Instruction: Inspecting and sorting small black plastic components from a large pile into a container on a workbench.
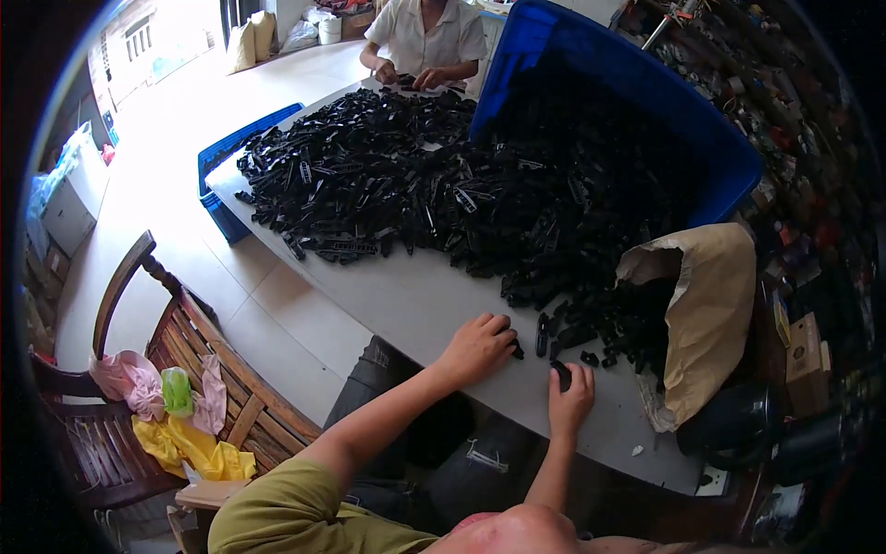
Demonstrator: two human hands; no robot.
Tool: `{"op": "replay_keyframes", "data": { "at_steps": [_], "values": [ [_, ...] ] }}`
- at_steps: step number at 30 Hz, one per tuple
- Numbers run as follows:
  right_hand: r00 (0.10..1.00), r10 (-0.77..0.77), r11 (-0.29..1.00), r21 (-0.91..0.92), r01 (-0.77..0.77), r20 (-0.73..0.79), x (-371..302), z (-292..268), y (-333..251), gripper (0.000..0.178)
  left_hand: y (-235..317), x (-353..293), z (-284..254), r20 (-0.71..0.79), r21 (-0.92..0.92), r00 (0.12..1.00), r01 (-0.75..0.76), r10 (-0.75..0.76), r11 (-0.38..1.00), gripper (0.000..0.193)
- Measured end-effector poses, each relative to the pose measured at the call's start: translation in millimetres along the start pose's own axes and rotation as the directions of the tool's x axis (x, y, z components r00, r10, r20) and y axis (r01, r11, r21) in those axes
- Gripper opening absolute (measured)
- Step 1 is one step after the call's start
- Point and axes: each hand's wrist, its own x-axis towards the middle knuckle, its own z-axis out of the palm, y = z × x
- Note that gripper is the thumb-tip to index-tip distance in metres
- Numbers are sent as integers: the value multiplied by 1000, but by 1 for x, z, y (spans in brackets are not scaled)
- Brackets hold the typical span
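My left hand (pixel 478 350) rests at the near edge of the table (pixel 406 300), its fingers curled over a small black plastic part (pixel 518 351) that peeks out at the fingertips. Just to the right, my right hand (pixel 572 395) is closed on a curved black plastic part (pixel 560 373) between thumb and fingers. Beyond both hands a short black piece (pixel 542 334) lies loose on the tabletop. A large heap of black plastic parts (pixel 369 185) covers the far and middle table. How the parts are built is too small to tell.
A big blue bin (pixel 618 46) lies tipped on the heap. By my right stands an open brown paper sack (pixel 715 305) with small black pieces at its mouth. Opposite, a co-worker's hands (pixel 429 79) handle a black part. A wooden chair (pixel 240 369) with cloths is on the left.
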Motion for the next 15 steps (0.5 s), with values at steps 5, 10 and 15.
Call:
{"op": "replay_keyframes", "data": {
  "at_steps": [5,10,15],
  "values": [
    [1000,-7,1000,1,7,-4,0,1,2,23,-3,0,2,3,-12,1000,-5,5,1000,23],
    [1000,4,1000,-26,-3,18,-1,2,6,26,-2,0,2,13,-11,1000,6,-6,1000,23],
    [999,23,1000,-18,-22,32,-2,0,3,27,0,0,-1,13,-18,1000,5,-5,1000,23]
  ]
}}
